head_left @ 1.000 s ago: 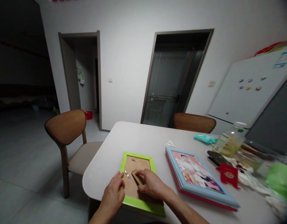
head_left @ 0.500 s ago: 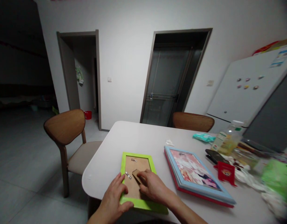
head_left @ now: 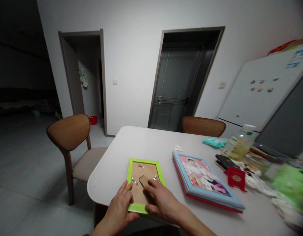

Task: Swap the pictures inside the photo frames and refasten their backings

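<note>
A lime green photo frame (head_left: 138,207) lies on the white table with its brown backing board (head_left: 139,194) facing up. Small metal clips show at the top, left and right of the board. A brown stand flap (head_left: 143,180) sits at its middle. My left hand (head_left: 120,204) rests on the frame's lower left edge, fingers spread and thumb near the bottom corner. Over the lower right of the backing is my right hand (head_left: 161,200), its fingers bent at the flap; its fingertips are partly hidden, so a grip on the flap is not clear.
Right of the frame lies a stack with a blue picture frame (head_left: 231,200) on top. Beyond it are a red packet (head_left: 236,178), a black phone-like object (head_left: 225,161), a bottle (head_left: 236,144), tissues and a green bag (head_left: 292,186). Two wooden chairs (head_left: 70,132) stand by the table (head_left: 146,141).
My right hand has shifted slightly down and right on the backing, and the right-hand clip now shows. The flap stays slanted. My left hand stays at the frame's left edge.
</note>
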`<state>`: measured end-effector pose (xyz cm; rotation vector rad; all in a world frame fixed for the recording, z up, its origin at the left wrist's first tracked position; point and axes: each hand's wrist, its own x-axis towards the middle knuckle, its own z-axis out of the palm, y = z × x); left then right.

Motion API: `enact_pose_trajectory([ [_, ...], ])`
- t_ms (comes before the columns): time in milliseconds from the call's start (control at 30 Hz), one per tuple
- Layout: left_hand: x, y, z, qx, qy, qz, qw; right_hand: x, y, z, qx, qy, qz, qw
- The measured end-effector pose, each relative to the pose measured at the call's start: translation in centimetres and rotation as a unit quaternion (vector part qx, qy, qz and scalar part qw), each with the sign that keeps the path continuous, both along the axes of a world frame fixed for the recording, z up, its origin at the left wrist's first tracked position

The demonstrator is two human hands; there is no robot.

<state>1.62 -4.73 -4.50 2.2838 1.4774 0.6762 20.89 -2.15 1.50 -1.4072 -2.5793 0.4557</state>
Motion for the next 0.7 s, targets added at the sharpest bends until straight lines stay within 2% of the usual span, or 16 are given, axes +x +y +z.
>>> enact_pose_trajectory([
  [100, 0.0, -0.1, 0.3, -0.003, 0.013, -0.002, 1.000, 0.5, 0.1, -0.6, -0.002, -0.013, -0.062, 0.998],
  [167, 0.0, -0.2, 0.4, -0.006, 0.020, -0.003, 1.000, 0.7, 0.1, -0.8, 0.003, -0.028, -0.079, 0.997],
  [367, 0.0, -0.1, 0.2, -0.015, 0.017, -0.008, 1.000, 0.7, 0.5, -0.4, 0.013, 0.001, -0.026, 1.000],
  [500, 0.1, 0.0, 0.2, -0.011, 0.018, -0.001, 1.000, -0.7, 2.4, 0.3, 0.048, 0.040, -0.027, 0.998],
  [600, 0.2, -0.1, 0.5, -0.014, 0.021, 0.006, 1.000, -2.3, 2.9, 0.4, 0.047, 0.042, -0.033, 0.997],
  [700, 0.2, -0.3, 0.6, -0.005, 0.021, -0.003, 1.000, -2.9, 2.1, 0.1, 0.029, 0.028, 0.049, 0.998],
])
